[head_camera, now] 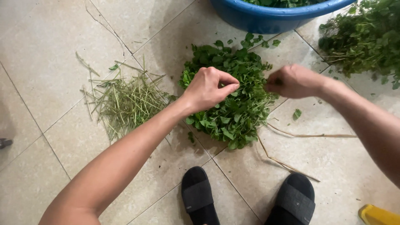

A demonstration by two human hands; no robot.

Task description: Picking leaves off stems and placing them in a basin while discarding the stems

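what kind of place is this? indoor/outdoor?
Probably a home floor, kitchen or wash area; indoor or outdoor, can't tell. Cues: beige tiled floor, blue plastic basin of greens, a pile of picked leaves beside stripped stems, and black slippers.

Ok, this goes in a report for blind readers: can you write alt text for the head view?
Seen from above, a left hand and right hand pinch at a heap of green leaves on a tiled floor. Bare stems lie left; a blue basin sits above, black slippers below.
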